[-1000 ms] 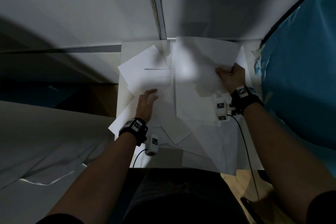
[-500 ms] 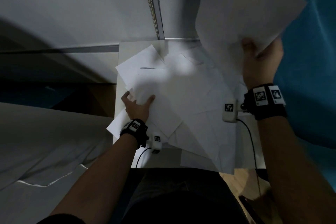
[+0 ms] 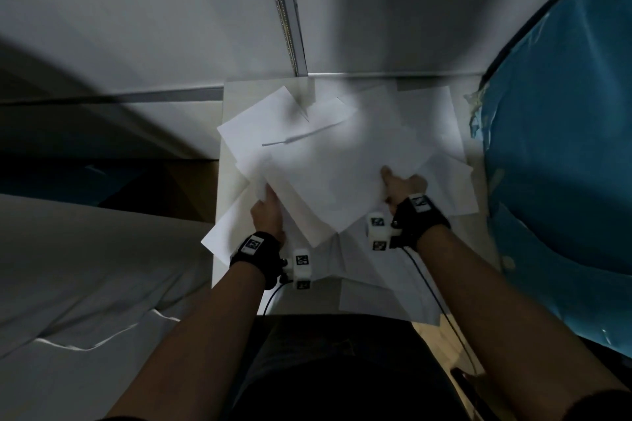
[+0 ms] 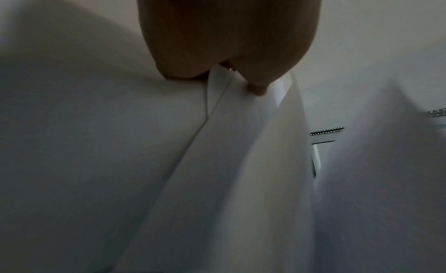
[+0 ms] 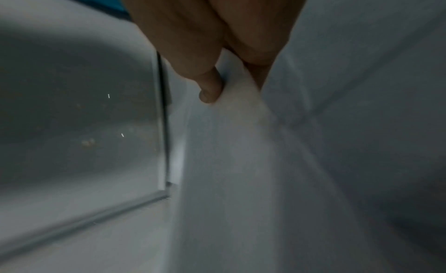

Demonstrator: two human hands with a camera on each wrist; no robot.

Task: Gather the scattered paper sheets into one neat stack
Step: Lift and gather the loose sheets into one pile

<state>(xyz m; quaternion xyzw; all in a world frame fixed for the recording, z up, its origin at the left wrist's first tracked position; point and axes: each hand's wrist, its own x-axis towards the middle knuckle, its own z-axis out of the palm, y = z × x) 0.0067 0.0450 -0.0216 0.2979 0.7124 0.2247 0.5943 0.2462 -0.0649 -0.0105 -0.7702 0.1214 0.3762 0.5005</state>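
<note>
Several white paper sheets (image 3: 335, 161) lie overlapped and askew across a small white table (image 3: 227, 181). My left hand (image 3: 270, 205) pinches the left edge of a few sheets (image 4: 241, 143), thumb on top. My right hand (image 3: 400, 181) pinches the right edge of the top sheets (image 5: 236, 113), thumb over the paper and fingers beneath. Both hands hold the same loose bundle in the table's middle. More sheets (image 3: 386, 284) stick out underneath, towards the near edge and the right.
A grey wall with a vertical metal rail (image 3: 284, 10) stands behind the table. Blue plastic sheeting (image 3: 561, 147) hangs close on the right. A grey cloth-covered surface (image 3: 85, 284) lies to the left. Cables (image 3: 441, 297) run from both wrist cameras.
My right hand, which had lifted sheets high at the back right, has come down and laid them on the pile. My left hand has shifted from pressing the pile to pinching its left edge.
</note>
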